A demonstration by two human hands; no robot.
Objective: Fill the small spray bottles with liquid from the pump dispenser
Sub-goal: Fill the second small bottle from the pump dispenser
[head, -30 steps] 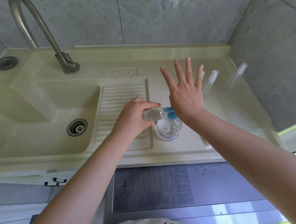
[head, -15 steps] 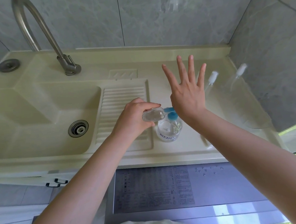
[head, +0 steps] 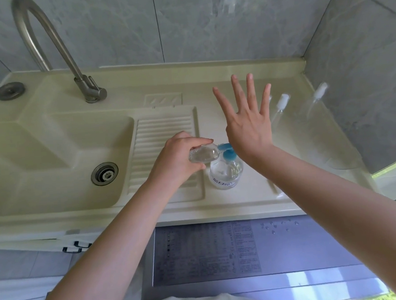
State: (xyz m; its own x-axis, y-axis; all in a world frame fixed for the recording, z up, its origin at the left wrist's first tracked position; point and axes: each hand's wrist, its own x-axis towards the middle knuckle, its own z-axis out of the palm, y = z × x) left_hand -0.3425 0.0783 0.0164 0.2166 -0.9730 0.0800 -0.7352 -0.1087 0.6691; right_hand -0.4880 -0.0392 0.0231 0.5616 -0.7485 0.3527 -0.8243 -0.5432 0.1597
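A clear pump dispenser (head: 225,172) with a blue pump head (head: 227,153) stands on the cream counter beside the washboard. My left hand (head: 178,157) grips a small clear bottle (head: 203,155), tilted with its mouth at the blue spout. My right hand (head: 249,122) is spread flat, fingers straight, with the heel of its palm over the pump head. Two small spray bottles with white caps, one (head: 280,107) just right of my hand and one (head: 315,100) nearer the wall, stand at the back right. A third is mostly hidden behind my fingers.
A sink basin (head: 52,160) with a steel drain (head: 105,174) lies to the left, under a tall steel faucet (head: 69,62). A ribbed washboard (head: 163,133) slopes into it. Grey tiled walls close the back and right. The counter edge (head: 197,216) runs above a grey appliance top.
My right hand has dropped slightly toward the pump head. The left hand and small bottle stay at the spout.
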